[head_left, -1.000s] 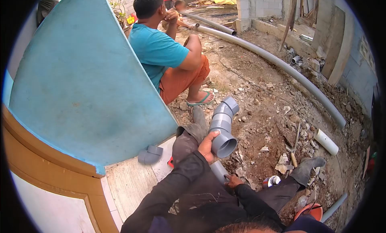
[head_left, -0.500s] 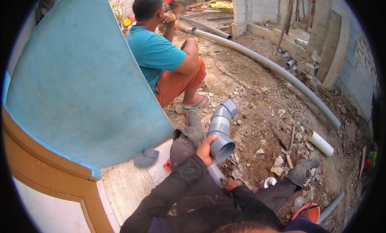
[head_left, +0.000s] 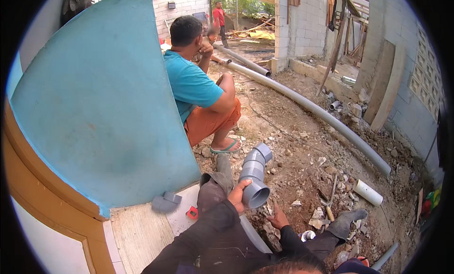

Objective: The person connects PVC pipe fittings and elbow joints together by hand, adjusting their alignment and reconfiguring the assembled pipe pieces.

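Note:
My left hand (head_left: 238, 197) is closed round the lower end of a grey PVC pipe fitting (head_left: 254, 174), made of joined elbow sections. The fitting is held up above my legs, its wide round mouth facing toward me. A length of grey pipe (head_left: 254, 234) lies between my thighs, its near part hidden by my clothing. My right hand (head_left: 279, 218) is just below and right of the fitting, apart from it, with a finger stretched out and nothing visible in it. A loose grey elbow (head_left: 166, 202) and a red tape measure (head_left: 192, 213) lie on the tiled step at left.
A person in a turquoise shirt (head_left: 194, 82) squats ahead, beside a blue wall panel (head_left: 104, 108). A long grey pipe (head_left: 312, 111) crosses the rubble. A short white pipe (head_left: 368, 192), a wooden-handled tool (head_left: 329, 212) and a small can (head_left: 308, 235) lie at right. Another person in red (head_left: 219, 18) stands far back.
My right hand has come off the grey pipe in my lap and moved up toward the fitting. My left hand keeps its hold. The view has tilted upward.

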`<state>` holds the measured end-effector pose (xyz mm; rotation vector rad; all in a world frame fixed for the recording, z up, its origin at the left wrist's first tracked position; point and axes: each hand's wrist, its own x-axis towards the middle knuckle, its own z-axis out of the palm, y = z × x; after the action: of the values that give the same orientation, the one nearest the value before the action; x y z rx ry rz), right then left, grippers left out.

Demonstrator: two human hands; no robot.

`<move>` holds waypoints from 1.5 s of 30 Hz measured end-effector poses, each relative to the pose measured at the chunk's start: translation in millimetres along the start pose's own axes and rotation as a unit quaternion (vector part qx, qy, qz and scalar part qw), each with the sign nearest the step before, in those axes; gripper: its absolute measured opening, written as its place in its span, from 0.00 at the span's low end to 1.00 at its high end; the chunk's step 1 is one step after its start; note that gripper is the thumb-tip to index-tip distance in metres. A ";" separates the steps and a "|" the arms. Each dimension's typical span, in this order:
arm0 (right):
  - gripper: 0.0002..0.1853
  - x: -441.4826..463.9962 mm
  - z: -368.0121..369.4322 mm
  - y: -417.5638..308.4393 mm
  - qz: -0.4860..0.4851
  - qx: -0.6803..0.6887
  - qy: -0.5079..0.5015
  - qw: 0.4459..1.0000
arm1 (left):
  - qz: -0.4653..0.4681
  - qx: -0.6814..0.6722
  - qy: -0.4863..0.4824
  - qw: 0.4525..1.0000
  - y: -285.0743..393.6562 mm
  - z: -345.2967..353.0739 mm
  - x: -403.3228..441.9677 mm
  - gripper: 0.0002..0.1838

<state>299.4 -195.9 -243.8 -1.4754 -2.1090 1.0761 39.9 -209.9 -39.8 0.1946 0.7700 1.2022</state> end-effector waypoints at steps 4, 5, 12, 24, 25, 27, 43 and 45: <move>0.53 13.9 -274.2 -231.7 -0.208 -0.143 0.408 0.877 | -0.013 -0.014 -0.033 0.999 -5.6 -5.2 1.4 0.37; 0.52 5.1 -328.5 -281.8 -0.273 -0.185 0.484 0.811 | -0.015 -0.002 -0.045 0.999 -4.3 -3.3 -0.8 0.37; 0.56 -58.3 -588.8 -479.2 -0.393 -0.231 0.630 0.629 | -0.014 -0.005 -0.076 0.997 -12.4 -17.4 21.4 0.36; 0.26 5.0 -535.7 -336.6 -0.322 -0.373 0.529 0.691 | -0.006 -0.024 -0.027 0.999 -12.9 -9.4 7.9 0.36; 0.26 3.4 -524.5 -328.0 -0.321 -0.369 0.511 0.707 | 0.007 -0.010 -0.022 1.000 -13.6 -4.4 4.3 0.36; 0.25 -13.3 -508.1 -325.3 -0.326 -0.369 0.486 0.722 | -0.005 -0.009 -0.023 1.000 -10.9 -2.1 0.7 0.36; 0.39 -72.3 33.7 -7.6 0.121 -0.101 -0.167 0.973 | -0.035 -0.040 -0.029 0.998 -15.8 -9.7 5.2 0.35; 0.39 -82.9 70.8 41.5 0.028 -0.163 -0.165 0.972 | -0.032 -0.033 -0.033 0.998 -10.4 -3.2 6.4 0.35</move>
<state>312.5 -291.3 -309.6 -1.5982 -2.5927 1.0996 46.8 -208.9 -50.3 0.1533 0.6728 1.1524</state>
